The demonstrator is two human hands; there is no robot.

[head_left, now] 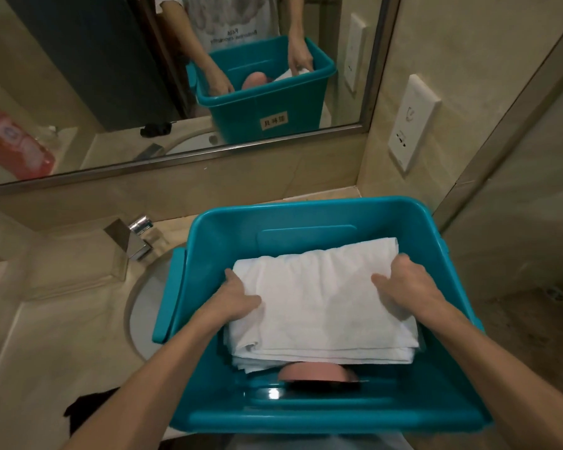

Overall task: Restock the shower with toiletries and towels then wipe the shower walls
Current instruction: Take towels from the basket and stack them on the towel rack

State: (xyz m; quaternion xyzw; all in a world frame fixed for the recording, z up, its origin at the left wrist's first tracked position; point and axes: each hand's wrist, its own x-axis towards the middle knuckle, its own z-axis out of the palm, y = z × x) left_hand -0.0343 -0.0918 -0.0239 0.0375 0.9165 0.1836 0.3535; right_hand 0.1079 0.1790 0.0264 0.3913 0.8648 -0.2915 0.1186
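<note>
In the head view, a stack of folded white towels [322,303] is seen inside a teal bin [306,216] set over the sink [140,319]. The stack is gripped at its left edge by the left hand [238,298] and at its right edge by the right hand [403,282], fingers curled around the cloth. A pink object [316,373] is partly covered beneath the towels.

Light was dim and warm, with a small glare spot on the teal bin [306,216] floor near its front wall. Left of the bin, the red packet [13,144] was blurred; straight edges bowed toward the frame's borders.
</note>
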